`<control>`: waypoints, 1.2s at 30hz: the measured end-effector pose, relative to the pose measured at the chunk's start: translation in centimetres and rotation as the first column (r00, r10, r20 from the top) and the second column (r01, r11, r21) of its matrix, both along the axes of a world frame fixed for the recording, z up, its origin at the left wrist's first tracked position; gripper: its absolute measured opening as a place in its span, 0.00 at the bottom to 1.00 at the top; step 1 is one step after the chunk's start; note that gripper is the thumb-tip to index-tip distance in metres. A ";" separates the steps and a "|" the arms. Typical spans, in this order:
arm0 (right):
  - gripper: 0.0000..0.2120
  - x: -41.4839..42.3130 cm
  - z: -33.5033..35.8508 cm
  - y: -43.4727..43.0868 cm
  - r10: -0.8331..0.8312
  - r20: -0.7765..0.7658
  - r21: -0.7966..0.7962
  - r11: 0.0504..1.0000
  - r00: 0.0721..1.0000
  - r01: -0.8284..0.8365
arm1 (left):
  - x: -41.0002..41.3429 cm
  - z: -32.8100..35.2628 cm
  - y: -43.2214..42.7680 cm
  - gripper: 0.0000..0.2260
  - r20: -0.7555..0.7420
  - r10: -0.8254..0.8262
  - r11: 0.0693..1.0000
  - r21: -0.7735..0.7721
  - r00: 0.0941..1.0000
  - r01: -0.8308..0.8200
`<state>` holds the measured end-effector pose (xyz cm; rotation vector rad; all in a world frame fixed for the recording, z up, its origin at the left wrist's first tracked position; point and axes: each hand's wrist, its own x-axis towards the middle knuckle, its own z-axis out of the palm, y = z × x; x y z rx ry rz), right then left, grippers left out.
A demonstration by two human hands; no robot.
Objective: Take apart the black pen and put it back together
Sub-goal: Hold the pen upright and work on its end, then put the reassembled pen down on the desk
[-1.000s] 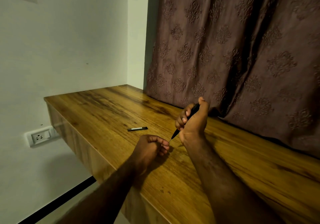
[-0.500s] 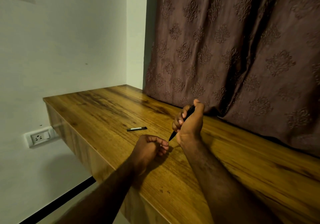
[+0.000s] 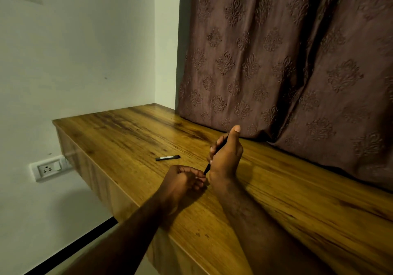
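My right hand [image 3: 225, 158] grips the black pen barrel [image 3: 207, 169] with curled fingers, thumb pointing up; the pointed tip slants down to the left out of the fist. My left hand [image 3: 182, 180] rests on the wooden desk [image 3: 131, 138] just left of it, fingers curled, fingertips touching the pen's tip. Whether it pinches the tip or a small part is too dark to tell. A separate black pen piece, the cap [image 3: 167, 158], lies flat on the desk behind my left hand, apart from both hands.
A patterned brown curtain [image 3: 287, 62] hangs along the desk's far edge right behind my right hand. A white wall with a socket [image 3: 49, 168] stands left, below the desk's left edge. Bare wood stretches to the left corner and along the right.
My right hand has tilted the pen lower, bringing its tip down to my left hand's fingertips. The left hand has barely moved, and the cap lies where it was.
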<state>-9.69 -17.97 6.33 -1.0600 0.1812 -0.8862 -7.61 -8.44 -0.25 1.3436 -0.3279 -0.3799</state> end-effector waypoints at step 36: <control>0.17 2.9 -3.5 -3.8 0.029 -0.439 0.138 0.990 0.898 0.036 | -2.2 -0.1 -0.6 0.04 0.162 -0.086 0.996 0.034 0.983 0.081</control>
